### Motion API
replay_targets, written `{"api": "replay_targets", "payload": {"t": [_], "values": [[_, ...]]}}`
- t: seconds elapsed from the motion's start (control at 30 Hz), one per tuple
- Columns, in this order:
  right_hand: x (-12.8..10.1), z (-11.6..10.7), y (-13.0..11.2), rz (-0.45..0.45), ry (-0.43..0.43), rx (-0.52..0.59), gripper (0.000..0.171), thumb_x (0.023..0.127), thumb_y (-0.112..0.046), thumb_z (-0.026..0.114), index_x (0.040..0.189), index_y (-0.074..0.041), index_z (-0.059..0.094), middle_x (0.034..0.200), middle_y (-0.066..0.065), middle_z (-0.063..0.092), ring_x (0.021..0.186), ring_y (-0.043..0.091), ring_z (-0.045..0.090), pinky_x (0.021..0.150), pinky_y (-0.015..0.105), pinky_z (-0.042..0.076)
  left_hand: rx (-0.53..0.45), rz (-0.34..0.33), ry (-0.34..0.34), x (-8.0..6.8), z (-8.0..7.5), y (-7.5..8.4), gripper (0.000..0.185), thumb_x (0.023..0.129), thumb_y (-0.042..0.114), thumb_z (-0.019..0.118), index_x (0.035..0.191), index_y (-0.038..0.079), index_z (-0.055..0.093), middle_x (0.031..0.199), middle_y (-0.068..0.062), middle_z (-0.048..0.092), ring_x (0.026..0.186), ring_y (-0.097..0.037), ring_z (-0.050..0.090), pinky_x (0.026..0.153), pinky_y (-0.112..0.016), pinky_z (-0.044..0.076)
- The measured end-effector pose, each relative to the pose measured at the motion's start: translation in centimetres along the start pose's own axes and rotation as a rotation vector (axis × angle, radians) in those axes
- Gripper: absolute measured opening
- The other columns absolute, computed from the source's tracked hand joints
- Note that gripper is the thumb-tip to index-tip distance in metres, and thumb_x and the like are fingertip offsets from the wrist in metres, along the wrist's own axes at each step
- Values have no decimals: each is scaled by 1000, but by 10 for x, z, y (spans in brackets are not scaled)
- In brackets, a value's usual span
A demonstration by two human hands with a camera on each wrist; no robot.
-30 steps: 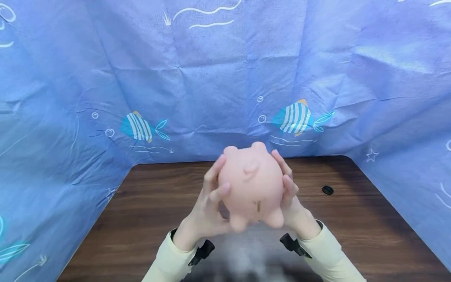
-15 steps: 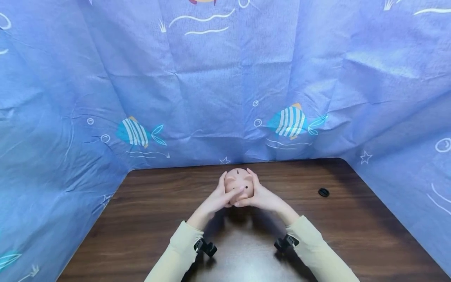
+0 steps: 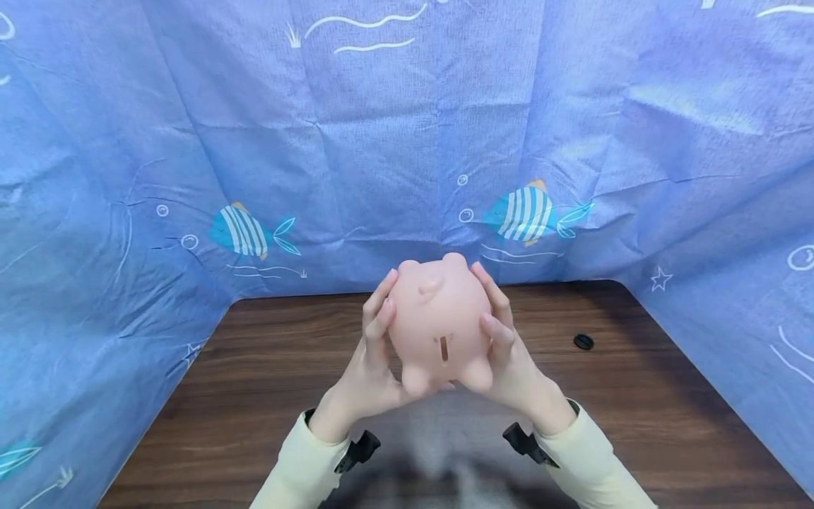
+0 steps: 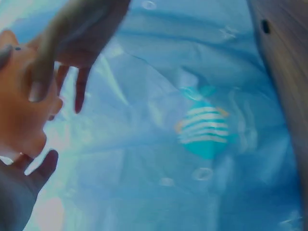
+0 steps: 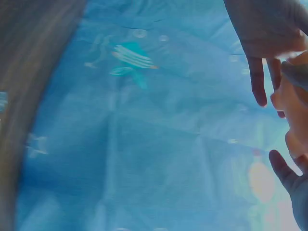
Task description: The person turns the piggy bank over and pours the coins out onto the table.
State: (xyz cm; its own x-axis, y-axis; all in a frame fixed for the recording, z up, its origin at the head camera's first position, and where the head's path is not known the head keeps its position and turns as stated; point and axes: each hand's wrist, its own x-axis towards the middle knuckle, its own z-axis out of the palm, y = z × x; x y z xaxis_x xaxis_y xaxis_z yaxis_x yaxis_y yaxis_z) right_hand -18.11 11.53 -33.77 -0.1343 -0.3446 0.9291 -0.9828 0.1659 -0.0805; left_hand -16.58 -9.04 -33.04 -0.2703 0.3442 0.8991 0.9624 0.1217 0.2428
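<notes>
L hand [image 3: 370, 375]: fingers bent round L side of piggy bank [image 3: 439, 311]
R hand [image 3: 523, 373]: same, R side
Pos: betw. hands, above tbl [image 3: 254, 403], slot [image 3: 444, 348] showing
Disc [image 3: 583, 341]: blk, on tbl, R
Cloth [image 3: 375, 162]: blue, fish-print, behind

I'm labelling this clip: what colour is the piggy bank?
The piggy bank is pale pink; it shows best in the head view.
</notes>
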Motion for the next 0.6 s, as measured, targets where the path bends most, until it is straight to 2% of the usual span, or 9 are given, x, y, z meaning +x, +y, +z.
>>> {"api": "replay_targets", "payload": {"t": [0.03,0.07,0.1,0.17,0.23,0.27,0.33,0.43,0.6], "values": [[-4,3,4,26,-9,9,85,93,-32,74,153,-14,17,159,31,14,145,46,26,116,44,32,-7,-35,-10,-3,1,-5,113,80,36,86,160,17,8,162,-23,11,145,-44,27,114,-50,33],[-10,7,9,105,-33,24,89,92,-35,75,154,-13,16,160,28,14,146,42,26,117,43,31,-29,-126,-25,-7,3,-11,112,81,37,85,161,21,8,163,-18,11,146,-41,26,115,-50,32],[-16,11,14,220,-66,58,95,89,-35,79,155,-14,14,161,25,16,146,40,27,117,43,30,-51,-262,-36,-12,6,-18,110,83,39,84,161,23,8,164,-14,12,146,-37,27,115,-50,32],[-31,21,26,528,-154,169,108,82,-33,86,158,-15,11,160,23,22,143,36,33,116,45,31,-109,-605,-61,-24,13,-34,106,85,42,81,161,23,10,164,-10,16,144,-30,31,115,-49,30],[-49,32,38,845,-247,261,119,78,-27,89,160,-14,4,158,24,29,138,34,41,114,47,33,-229,-942,-97,-38,22,-50,104,88,43,78,162,23,7,162,-12,23,136,-28,43,109,-51,38],[-57,36,42,977,-288,298,124,76,-23,90,161,-14,0,156,25,31,136,33,44,113,47,34,-289,-1077,-110,-46,28,-58,103,89,43,76,162,21,6,160,-16,26,130,-29,49,105,-51,43],[-71,44,49,1128,-359,343,125,76,-19,90,160,-7,-3,151,32,36,130,35,50,110,50,38,-388,-1257,-132,-60,37,-70,102,91,42,73,161,17,3,156,-24,31,118,-30,58,94,-50,52],[-76,48,50,1180,-406,345,123,79,-19,88,158,-1,-4,151,34,34,130,35,49,110,49,36,-458,-1350,-147,-70,43,-79,101,93,42,71,161,17,0,151,-27,37,106,-29,65,81,-47,58],[-64,43,52,1147,-402,315,123,79,-22,88,159,-6,-4,157,29,27,134,35,45,111,49,35,-433,-1326,-133,-59,40,-79,101,92,45,71,161,20,1,148,-26,42,107,-27,65,81,-44,58]]}}
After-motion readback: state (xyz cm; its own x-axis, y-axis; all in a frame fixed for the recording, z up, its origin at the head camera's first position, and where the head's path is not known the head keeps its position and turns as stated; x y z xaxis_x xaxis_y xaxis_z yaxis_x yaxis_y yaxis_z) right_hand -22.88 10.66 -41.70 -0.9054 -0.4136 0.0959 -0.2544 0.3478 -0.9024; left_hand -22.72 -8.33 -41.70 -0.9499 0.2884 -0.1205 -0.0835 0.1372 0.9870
